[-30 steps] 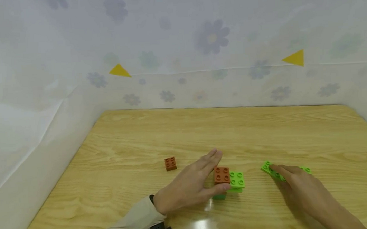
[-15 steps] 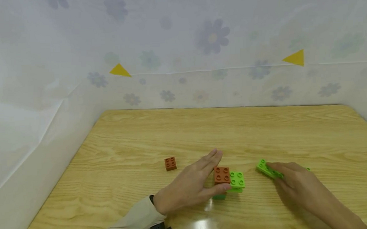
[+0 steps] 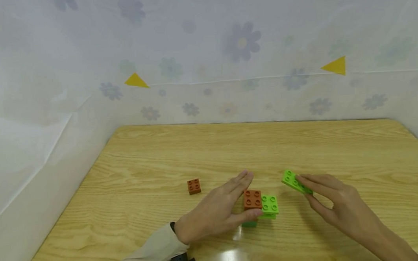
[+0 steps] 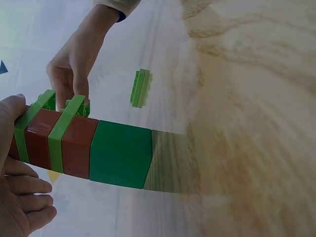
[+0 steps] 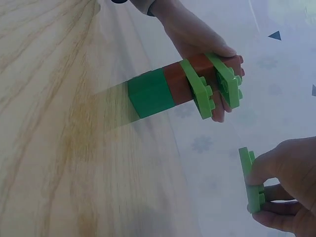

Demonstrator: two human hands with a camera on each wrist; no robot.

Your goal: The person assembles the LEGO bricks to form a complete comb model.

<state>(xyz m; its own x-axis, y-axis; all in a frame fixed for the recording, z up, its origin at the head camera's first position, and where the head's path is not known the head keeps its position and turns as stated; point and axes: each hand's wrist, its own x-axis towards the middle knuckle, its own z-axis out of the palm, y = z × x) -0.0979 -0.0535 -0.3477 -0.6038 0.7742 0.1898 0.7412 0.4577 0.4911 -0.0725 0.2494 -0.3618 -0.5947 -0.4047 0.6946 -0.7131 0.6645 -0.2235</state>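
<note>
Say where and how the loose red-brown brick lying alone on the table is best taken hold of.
Probably by two opposite sides, pinched from above. The loose red-brown brick sits flat on the table, studs up, so its sides are exposed and its underside is not. Coming in from its left looks easier, since the left hand and brick tower are to its right.

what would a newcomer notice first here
Probably the red-and-green block tower catches the eye first, right of centre in the head view, held by the left hand. Next come the light green plate pinched in the right hand and two yellow triangles on the flowered backdrop.
</note>
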